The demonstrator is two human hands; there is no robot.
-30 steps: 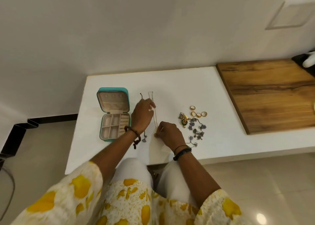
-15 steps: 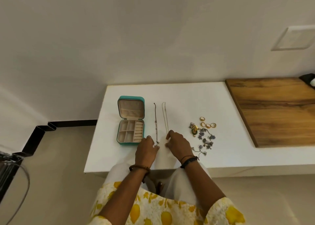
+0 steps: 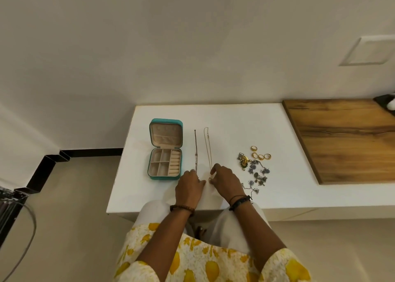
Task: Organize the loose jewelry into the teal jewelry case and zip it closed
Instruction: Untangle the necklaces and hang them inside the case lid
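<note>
Teal jewelry case (image 3: 165, 149) lies open, beige-lined, its divided compartments bare.

The jewelry case (image 3: 165, 149) is teal outside and pale beige inside, lid and compartments alike. It lies on a plain white surface (image 3: 235, 119). Of the two chains, the left chain (image 3: 196, 149) is dark brownish, the right chain (image 3: 207, 147) pale gold. The rings (image 3: 260, 153) are yellow gold. One pendant (image 3: 244, 161) is gold with green touches; the earring cluster (image 3: 257, 176) is dull silver-grey with bluish tints. The wooden board (image 3: 346, 136) is warm brown with darker grain streaks. The sleeves (image 3: 192, 260) are cream with large yellow blotches. The wall (image 3: 171, 46) is off-white, the skirting strip (image 3: 89, 153) black.
</note>
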